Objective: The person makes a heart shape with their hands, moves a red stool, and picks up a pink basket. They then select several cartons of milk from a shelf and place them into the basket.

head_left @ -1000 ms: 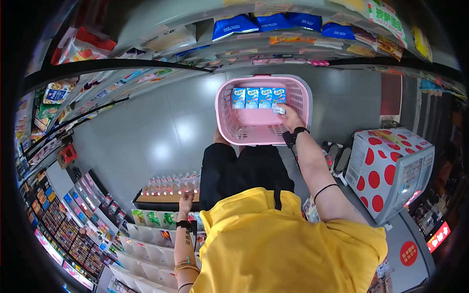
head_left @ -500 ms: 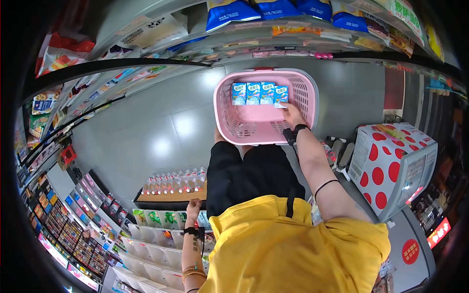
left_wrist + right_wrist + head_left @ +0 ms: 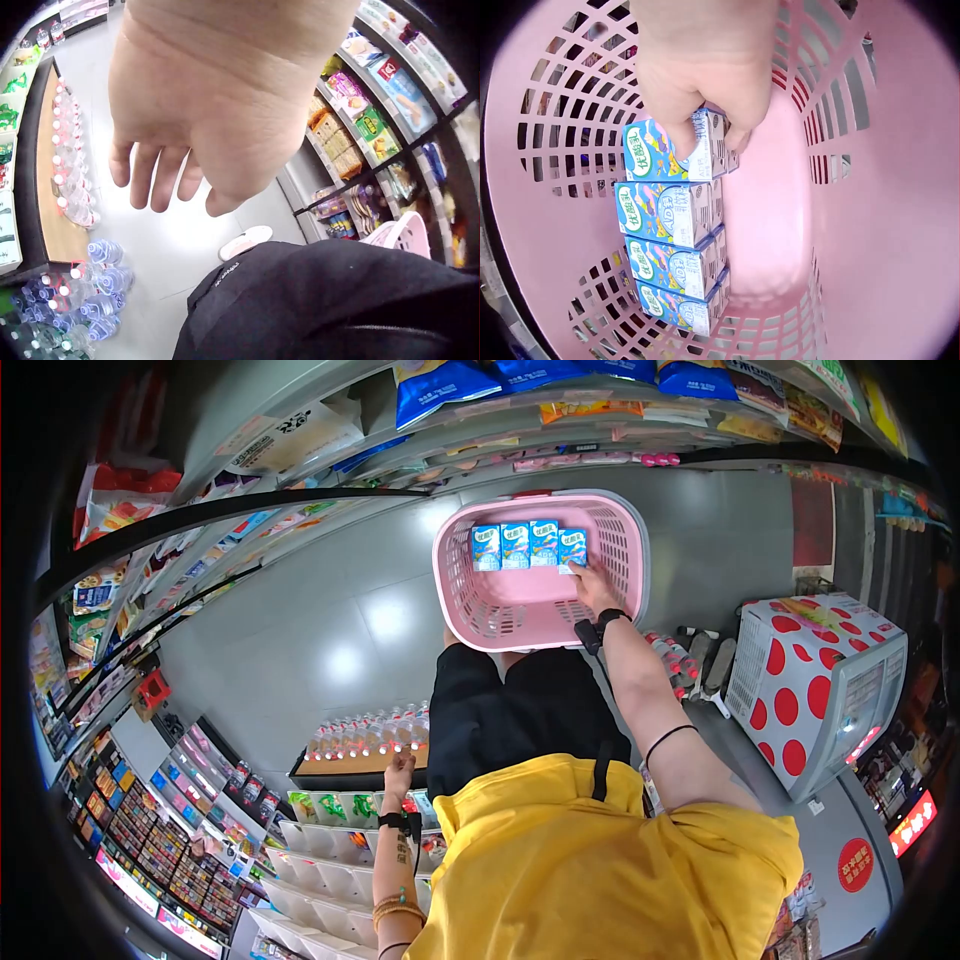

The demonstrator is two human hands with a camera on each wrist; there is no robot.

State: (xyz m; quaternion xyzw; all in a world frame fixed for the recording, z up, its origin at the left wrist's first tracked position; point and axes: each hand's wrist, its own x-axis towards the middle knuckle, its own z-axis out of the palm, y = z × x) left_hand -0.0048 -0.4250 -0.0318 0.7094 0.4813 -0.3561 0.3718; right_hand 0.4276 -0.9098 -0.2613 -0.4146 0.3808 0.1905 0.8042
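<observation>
A pink plastic basket [image 3: 520, 638] with slotted sides sits in front of the person's knees. Inside, three blue drink cartons [image 3: 664, 214] stand in a row along the far side. My right hand [image 3: 597, 588] reaches over the basket's right part and pinches a fourth matching drink carton [image 3: 646, 154] between thumb and fingers, at the row's right end. In the right wrist view that carton sits right against its neighbour. My left hand [image 3: 217, 105] hangs in the air beside the left thigh, fingers loosely extended, with nothing in it.
Clear bottles [image 3: 365, 734] line a low wooden shelf at the left, above white bins [image 3: 325, 840]. Snack shelves [image 3: 640, 408] run across the far side. A red-dotted white freezer [image 3: 800, 680] stands at the right, with bottles [image 3: 672, 660] on the floor near it.
The right hand has pressed the end carton into the row; it showed tilted a second ago and faces upward like the others now. The left hand has shifted slightly right, staying free.
</observation>
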